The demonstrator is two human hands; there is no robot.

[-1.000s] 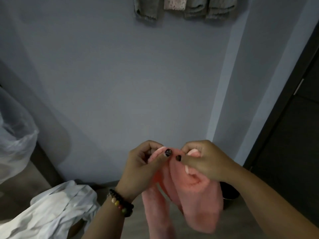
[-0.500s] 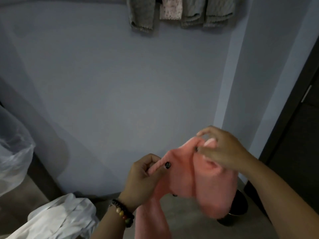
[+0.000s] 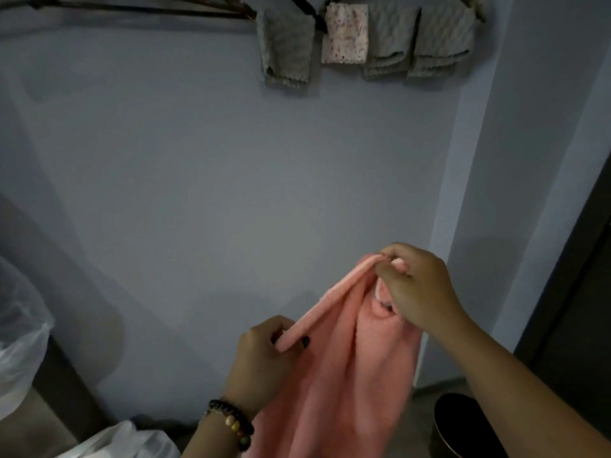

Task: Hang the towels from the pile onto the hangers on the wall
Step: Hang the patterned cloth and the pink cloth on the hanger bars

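Note:
A pink towel (image 3: pixel 340 368) hangs between both hands in front of the blue-grey wall. My left hand (image 3: pixel 264 361), with a bead bracelet at the wrist, pinches the lower end of the towel's top edge. My right hand (image 3: pixel 416 289) pinches the upper end, higher and to the right, so the edge runs taut on a slant. At the top of the wall, dark hangers (image 3: pixel 139 9) carry several grey towels (image 3: pixel 286 47) and a small white speckled one (image 3: pixel 345 33). The left hanger bars are bare.
A white plastic bag (image 3: pixel 20 328) bulges at the left edge, above a dark piece of furniture. White cloth or plastic (image 3: pixel 119 441) lies at the bottom left. A dark round bin (image 3: pixel 459 424) stands on the floor at lower right. A dark door frame (image 3: pixel 568 266) runs along the right.
My hands were together on the bunched towel; the right hand has moved up and to the right, spreading the top edge. The view has tilted up, showing more of the hangers.

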